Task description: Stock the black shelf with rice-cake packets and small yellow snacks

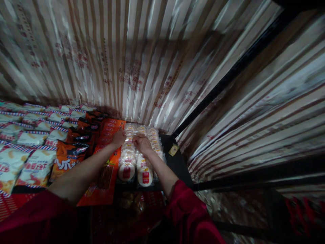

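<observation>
While the left hand (118, 138) and right hand (142, 143) press curled fingers onto the round cake packs (127, 169), whether either grips one cannot be told; orange snack packs (108, 134) lie at nine o'clock of them

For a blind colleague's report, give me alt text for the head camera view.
The left hand and right hand rest on rows of clear-wrapped round white buns on a dark shelf. Long orange packets and white snack bags lie to their left.
</observation>
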Motion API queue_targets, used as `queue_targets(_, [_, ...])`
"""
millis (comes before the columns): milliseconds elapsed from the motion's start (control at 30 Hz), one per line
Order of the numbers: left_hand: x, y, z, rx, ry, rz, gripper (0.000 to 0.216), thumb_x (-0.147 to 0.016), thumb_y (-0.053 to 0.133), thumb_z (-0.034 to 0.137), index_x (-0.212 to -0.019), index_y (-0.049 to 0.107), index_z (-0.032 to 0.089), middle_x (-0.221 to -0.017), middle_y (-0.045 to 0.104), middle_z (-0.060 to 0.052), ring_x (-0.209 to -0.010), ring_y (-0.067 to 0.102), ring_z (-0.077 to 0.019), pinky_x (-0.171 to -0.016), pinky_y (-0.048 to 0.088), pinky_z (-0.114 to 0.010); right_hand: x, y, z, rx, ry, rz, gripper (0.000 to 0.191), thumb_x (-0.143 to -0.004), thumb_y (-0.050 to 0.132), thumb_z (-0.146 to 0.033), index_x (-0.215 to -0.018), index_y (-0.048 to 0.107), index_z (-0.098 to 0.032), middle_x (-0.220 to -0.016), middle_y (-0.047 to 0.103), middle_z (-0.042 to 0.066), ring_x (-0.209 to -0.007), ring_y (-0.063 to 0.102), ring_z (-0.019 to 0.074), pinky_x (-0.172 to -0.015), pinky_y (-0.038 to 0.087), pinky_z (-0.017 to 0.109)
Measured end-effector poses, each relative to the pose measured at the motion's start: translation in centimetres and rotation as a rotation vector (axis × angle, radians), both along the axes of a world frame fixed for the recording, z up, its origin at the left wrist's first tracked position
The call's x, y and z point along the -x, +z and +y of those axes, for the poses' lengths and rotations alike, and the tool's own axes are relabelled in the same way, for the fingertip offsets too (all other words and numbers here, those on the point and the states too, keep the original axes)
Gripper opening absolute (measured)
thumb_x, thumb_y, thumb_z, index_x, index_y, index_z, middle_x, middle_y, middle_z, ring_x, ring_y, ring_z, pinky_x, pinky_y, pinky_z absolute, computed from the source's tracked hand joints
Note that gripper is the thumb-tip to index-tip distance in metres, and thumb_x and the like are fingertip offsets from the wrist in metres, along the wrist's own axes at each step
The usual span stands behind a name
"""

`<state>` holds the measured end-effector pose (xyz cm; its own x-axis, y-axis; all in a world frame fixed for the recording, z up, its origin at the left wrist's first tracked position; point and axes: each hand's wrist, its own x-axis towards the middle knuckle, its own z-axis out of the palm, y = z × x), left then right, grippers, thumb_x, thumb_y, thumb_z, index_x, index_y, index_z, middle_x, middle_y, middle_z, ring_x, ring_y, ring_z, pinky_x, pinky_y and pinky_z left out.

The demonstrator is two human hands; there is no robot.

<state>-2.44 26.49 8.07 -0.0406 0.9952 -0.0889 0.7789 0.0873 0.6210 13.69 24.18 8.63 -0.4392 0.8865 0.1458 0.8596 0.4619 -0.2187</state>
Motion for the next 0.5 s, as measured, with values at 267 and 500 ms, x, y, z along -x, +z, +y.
queue_targets(267, [0.1,0.1,-0.6,0.017,0.071,-0.005,0.028,-0.080,0.048,0.011,-0.105,0.057,0.013,-0.105,0.067,-0.010,-0.095,0.062,-0.0155,-0.079,0.044,-0.022,0.0,-0.7,-0.4,-0.020,-0.014,0.036,0.017,-0.088,0.048,-0.019,-0.086,0.064,-0.019,-0.091,0.065,0.005,-0.092,0.054,0.0151,-0.090,0.037,0.025])
queue_targets(500, [0.1,0.6,-1.7,0.036,0.126,0.057,0.019,-0.083,0.045,0.016,-0.097,0.058,0.012,-0.100,0.067,-0.013,-0.094,0.063,-0.0187,-0.074,0.044,-0.024,0.3,-0.3,-1.1,-0.032,-0.074,0.033,0.017,-0.089,0.047,-0.020,-0.091,0.064,-0.018,-0.096,0.065,0.006,-0.095,0.055,0.0164,-0.089,0.038,0.024])
